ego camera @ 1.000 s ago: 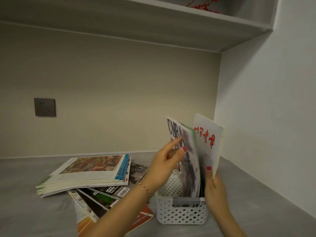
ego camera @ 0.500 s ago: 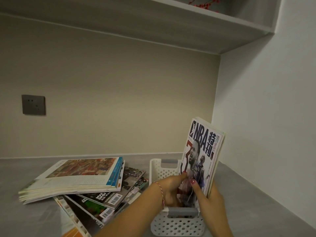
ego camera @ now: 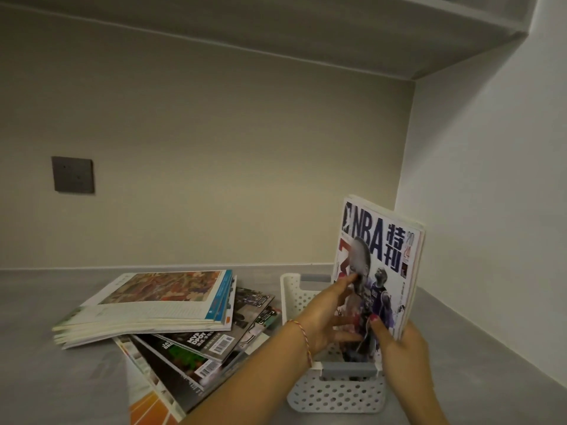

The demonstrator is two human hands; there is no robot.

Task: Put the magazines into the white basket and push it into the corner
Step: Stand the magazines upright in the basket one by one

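A white perforated basket with grey handles stands on the grey counter, right of centre. Several magazines stand upright in it, an NBA magazine facing me at the front. My right hand grips the lower right edge of these upright magazines, thumb on the cover. My left hand lies flat against the NBA cover from the left, fingers spread. A loose pile of magazines lies flat on the counter to the left of the basket.
The back wall and the right wall meet in a corner behind the basket. A dark socket plate is on the back wall. A shelf hangs overhead. Grey counter extends left.
The NBA magazine has gone down into the basket beside the white one and now faces me. My left hand dropped from its top edge to its cover.
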